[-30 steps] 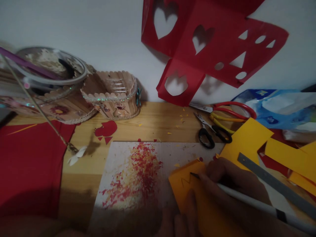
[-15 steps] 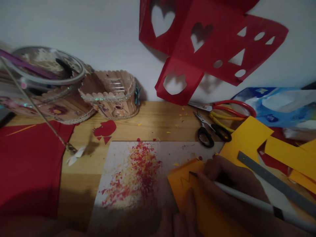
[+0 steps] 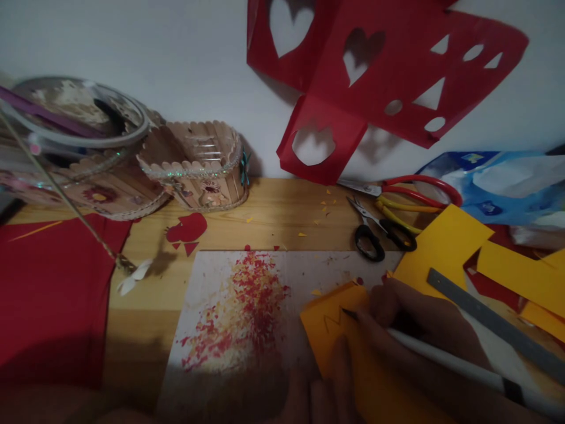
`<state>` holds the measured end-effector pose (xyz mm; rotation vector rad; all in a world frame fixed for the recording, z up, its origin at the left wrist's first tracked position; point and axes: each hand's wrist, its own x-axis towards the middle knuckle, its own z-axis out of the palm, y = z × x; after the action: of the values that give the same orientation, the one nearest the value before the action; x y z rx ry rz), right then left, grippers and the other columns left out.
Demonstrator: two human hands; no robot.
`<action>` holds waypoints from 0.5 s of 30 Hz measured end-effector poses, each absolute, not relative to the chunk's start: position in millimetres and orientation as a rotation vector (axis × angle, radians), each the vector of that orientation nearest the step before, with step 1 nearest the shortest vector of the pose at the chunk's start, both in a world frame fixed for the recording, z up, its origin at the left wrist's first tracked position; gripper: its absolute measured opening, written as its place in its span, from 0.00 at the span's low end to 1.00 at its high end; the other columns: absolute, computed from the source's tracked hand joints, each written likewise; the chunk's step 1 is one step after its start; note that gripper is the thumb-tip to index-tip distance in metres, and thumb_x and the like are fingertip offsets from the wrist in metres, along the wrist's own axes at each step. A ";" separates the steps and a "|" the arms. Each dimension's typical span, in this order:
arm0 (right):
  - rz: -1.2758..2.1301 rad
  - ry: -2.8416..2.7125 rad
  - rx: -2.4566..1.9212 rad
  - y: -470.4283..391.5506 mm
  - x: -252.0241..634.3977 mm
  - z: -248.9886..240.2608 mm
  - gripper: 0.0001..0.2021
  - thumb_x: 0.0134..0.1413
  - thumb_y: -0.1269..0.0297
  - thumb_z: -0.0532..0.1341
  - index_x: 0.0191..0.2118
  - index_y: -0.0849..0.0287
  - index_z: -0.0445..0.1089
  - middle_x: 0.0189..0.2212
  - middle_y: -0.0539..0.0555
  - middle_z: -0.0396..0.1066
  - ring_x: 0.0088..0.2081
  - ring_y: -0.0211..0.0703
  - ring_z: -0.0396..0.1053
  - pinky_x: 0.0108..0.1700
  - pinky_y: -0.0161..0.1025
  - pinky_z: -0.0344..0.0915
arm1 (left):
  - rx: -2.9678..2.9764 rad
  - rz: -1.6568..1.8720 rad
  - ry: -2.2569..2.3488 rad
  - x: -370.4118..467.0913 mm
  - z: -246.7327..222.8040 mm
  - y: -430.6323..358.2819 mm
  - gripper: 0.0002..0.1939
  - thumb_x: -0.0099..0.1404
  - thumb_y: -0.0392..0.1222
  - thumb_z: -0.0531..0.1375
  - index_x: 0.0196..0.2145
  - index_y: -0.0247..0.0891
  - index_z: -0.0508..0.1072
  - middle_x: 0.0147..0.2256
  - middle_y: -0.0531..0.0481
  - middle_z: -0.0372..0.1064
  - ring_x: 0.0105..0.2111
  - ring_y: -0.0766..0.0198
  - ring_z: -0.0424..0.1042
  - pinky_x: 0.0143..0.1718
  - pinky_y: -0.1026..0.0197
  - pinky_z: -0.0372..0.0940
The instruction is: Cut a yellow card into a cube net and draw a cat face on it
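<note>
Zigzag (image 3: 340, 318): drawn dark on orange card (image 3: 314, 321), tip of white pencil (image 3: 448, 355) at upper end; apparently unfinished.
Orange card: at five o'clock from view centre, partly over pale board (image 3: 212, 268).
Right hand (image 3: 426, 318): closed in writing grip around white pencil.
Left hand (image 3: 309, 400): fingers resting on orange card; opening and any hold beneath impossible to tell.
Black-handled scissors (image 3: 369, 242): at one o'clock from orange card.
Ruler (image 3: 489, 318): at three o'clock.

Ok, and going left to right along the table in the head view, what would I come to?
Red sheet → small basket → black scissors → gray ruler.
</note>
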<state>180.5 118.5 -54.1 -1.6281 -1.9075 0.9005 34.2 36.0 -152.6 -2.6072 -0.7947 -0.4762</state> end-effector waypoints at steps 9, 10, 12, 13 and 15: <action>0.982 -1.729 -1.736 118.2 168.2 -46.2 0.13 0.48 0.60 0.53 0.18 0.54 0.50 0.14 0.43 0.52 0.17 0.33 0.48 0.19 0.33 0.47 | -2.609 -0.467 -0.733 34.7 -152.9 37.4 0.06 0.64 0.41 0.53 0.32 0.38 0.68 0.43 0.44 0.73 0.13 0.72 0.57 0.22 0.59 0.67; 0.973 -1.743 -1.736 118.1 168.9 -46.8 0.13 0.48 0.61 0.53 0.18 0.54 0.49 0.14 0.43 0.52 0.18 0.33 0.48 0.19 0.33 0.47 | -2.609 -0.460 -0.738 34.5 -151.7 37.5 0.06 0.64 0.41 0.54 0.32 0.38 0.68 0.43 0.43 0.73 0.13 0.72 0.57 0.22 0.59 0.67; 0.932 -1.784 -1.722 118.5 171.6 -49.3 0.13 0.48 0.62 0.52 0.18 0.54 0.48 0.14 0.43 0.51 0.17 0.33 0.48 0.19 0.33 0.47 | -2.610 -0.445 -0.752 34.7 -149.7 37.5 0.06 0.63 0.41 0.55 0.30 0.38 0.68 0.42 0.42 0.74 0.12 0.72 0.57 0.22 0.58 0.67; 0.901 -1.807 -1.705 118.9 173.4 -50.9 0.13 0.48 0.64 0.52 0.18 0.54 0.48 0.13 0.43 0.51 0.17 0.33 0.48 0.19 0.33 0.47 | -2.609 -0.444 -0.752 34.9 -148.9 37.5 0.06 0.63 0.41 0.55 0.30 0.38 0.68 0.42 0.42 0.74 0.12 0.72 0.57 0.22 0.58 0.67; 0.849 -1.861 -1.631 120.5 177.0 -53.9 0.13 0.48 0.66 0.53 0.18 0.55 0.49 0.13 0.43 0.52 0.16 0.32 0.48 0.18 0.31 0.47 | -2.611 -0.441 -0.745 34.8 -147.9 37.8 0.07 0.63 0.42 0.55 0.31 0.37 0.68 0.43 0.41 0.73 0.12 0.72 0.57 0.21 0.58 0.67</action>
<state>177.0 120.5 -53.9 -1.6313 -1.8614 0.8495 34.8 37.8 -147.9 -2.6113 -0.7448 -0.4410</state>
